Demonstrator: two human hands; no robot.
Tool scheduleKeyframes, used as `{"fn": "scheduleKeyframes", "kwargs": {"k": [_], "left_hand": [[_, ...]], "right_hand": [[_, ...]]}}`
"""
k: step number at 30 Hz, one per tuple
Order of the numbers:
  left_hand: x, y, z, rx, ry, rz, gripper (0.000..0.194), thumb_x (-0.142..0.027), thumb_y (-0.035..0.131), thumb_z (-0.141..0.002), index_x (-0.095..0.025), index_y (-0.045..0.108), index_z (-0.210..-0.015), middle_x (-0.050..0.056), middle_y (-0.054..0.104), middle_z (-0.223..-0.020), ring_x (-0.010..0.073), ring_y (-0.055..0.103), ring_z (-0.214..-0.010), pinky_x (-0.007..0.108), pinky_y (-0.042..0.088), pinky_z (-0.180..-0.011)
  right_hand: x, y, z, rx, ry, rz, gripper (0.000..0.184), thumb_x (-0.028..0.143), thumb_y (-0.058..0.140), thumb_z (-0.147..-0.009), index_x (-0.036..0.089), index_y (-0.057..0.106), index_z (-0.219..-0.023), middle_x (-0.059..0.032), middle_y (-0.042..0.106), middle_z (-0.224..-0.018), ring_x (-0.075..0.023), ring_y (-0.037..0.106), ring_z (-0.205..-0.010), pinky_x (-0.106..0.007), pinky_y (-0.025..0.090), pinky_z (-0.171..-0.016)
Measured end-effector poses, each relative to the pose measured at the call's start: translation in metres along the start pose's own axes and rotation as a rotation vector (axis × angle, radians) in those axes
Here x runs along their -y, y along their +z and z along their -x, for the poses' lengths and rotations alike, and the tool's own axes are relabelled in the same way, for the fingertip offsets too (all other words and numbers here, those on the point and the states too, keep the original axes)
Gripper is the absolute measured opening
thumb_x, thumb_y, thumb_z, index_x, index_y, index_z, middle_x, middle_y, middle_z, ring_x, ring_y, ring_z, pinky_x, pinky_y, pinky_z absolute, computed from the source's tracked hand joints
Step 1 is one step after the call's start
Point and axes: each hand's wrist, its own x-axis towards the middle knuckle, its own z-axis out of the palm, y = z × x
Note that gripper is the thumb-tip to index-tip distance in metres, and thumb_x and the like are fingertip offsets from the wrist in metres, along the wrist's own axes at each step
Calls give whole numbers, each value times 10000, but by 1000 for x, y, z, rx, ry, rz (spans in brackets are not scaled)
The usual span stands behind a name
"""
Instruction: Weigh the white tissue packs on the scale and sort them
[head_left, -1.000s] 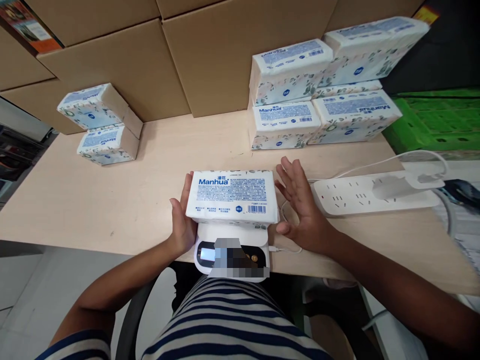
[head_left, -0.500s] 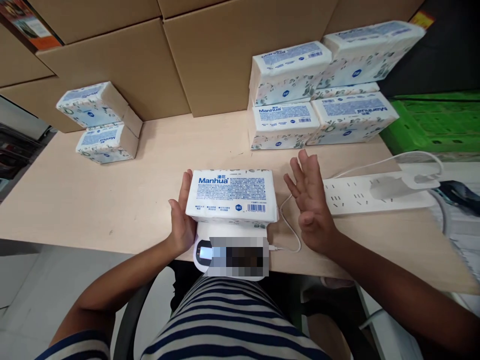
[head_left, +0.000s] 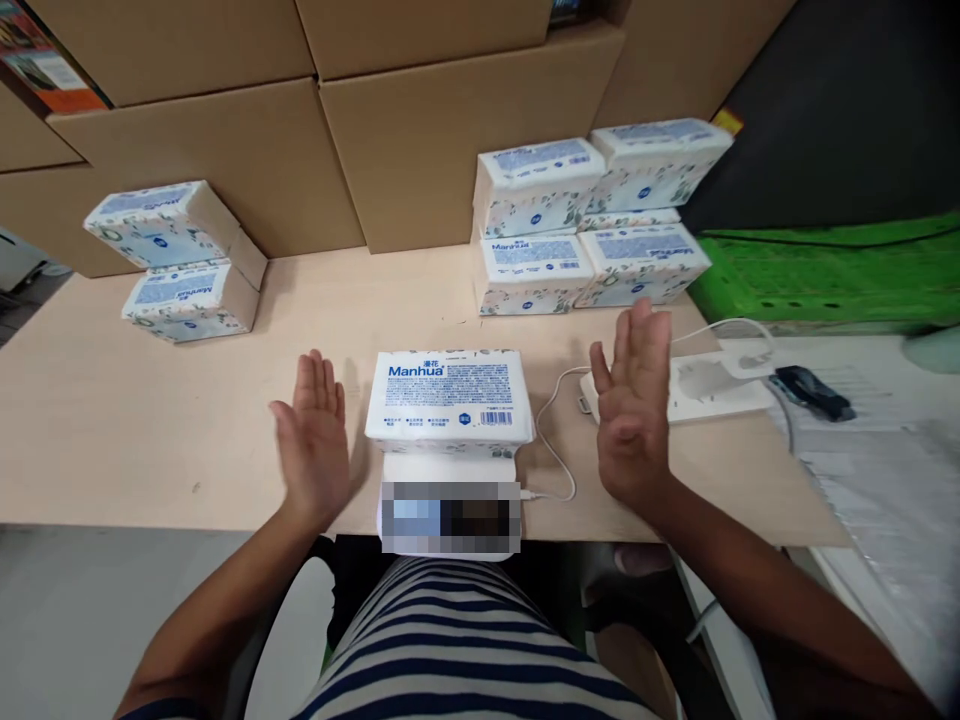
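A white and blue tissue pack (head_left: 450, 400) marked Manhua rests on a small white device (head_left: 448, 468) at the table's front edge; the device's front panel is blurred out by pixels. My left hand (head_left: 315, 440) is raised just left of the pack, apart from it, with fingers extended and nothing held. To the right, above the table and in front of a power strip, my right hand (head_left: 634, 410) is also open, fingers up and palm turned inward. Neither hand touches the pack.
Several more tissue packs (head_left: 529, 265) are stacked at the back right, and a smaller stack (head_left: 187, 300) stands at the back left. Cardboard boxes (head_left: 450, 150) line the rear. A power strip (head_left: 697, 390), a white cable (head_left: 551, 430) and a green crate (head_left: 832, 270) lie to the right.
My left hand has come off the pack's side and moved left. My right hand remains open and apart from the pack. The pack stays on the device while the camera view shifts.
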Motion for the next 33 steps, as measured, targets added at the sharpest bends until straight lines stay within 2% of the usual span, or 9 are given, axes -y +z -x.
{"fn": "scheduleKeyframes", "kwargs": {"k": [3,6,9,12,15,22,27,30,33], "left_hand": [[-46,-54,-17,-151,-160,54,676,-732,407,-995,-194,755,-1210,144,702,-1566,345,476,-1638,569,285,-1420],[-62,-83,-17,-343,94,65,581,-597,249,-1071,-296,743,-1122,-54,763,-1490,238,431,-1665,493,311,-1428],[-32,-45,9,-351,128,128,690,-815,326,-1012,-305,735,-1234,-47,677,-1614,304,344,-1709,585,181,-1450],[11,19,43,168,37,39,786,-870,529,-970,-358,596,-1563,25,518,-1758,329,288,-1732,581,199,-1446],[20,37,62,330,206,13,818,-804,418,-1059,-406,308,-1765,7,345,-1853,294,265,-1742,523,224,-1448],[-59,-69,19,68,546,-13,814,-850,342,-1050,-354,528,-1668,24,510,-1764,334,358,-1704,523,318,-1405],[-93,-148,-94,-3,605,-102,942,-949,314,-981,-254,693,-1491,94,683,-1602,347,428,-1668,489,331,-1392],[-90,-194,-169,-17,439,-136,1027,-957,218,-984,-176,716,-1428,152,793,-1419,372,572,-1561,513,445,-1313],[-73,-227,-219,-133,318,-276,1013,-880,156,-1038,-115,721,-1386,192,807,-1371,377,655,-1467,511,492,-1258]], "right_hand": [[23,-7,19,-191,90,-23,805,790,309,-1058,496,96,-1777,67,38,-1913,-304,-5,-1779,-703,162,-1392],[32,-13,40,-343,262,-52,758,718,243,-1092,436,140,-1787,27,95,-1909,-279,60,-1778,-687,165,-1404],[32,-2,45,-345,423,-86,737,708,268,-1103,445,141,-1780,38,61,-1914,-250,57,-1779,-638,141,-1426],[47,29,34,-29,522,-94,855,779,422,-1059,420,137,-1780,-48,208,-1894,-316,203,-1757,-658,188,-1412],[83,59,14,225,434,-155,960,806,482,-1038,353,102,-1793,-131,382,-1822,-353,365,-1695,-676,257,-1391],[154,135,-59,619,89,-216,1202,692,691,-996,325,-132,-1791,-123,224,-1882,-357,248,-1737,-671,214,-1410],[146,261,-144,663,-56,-250,1071,438,665,-1021,359,-71,-1795,-89,403,-1799,-320,418,-1645,-650,298,-1388],[130,337,-181,679,-9,-173,1015,322,568,-1033,324,-104,-1794,-96,433,-1786,-313,440,-1624,-650,324,-1371],[113,387,-198,742,31,-30,1007,255,508,-1023,242,-147,-1788,-146,397,-1805,-331,419,-1639,-665,295,-1374]]}}
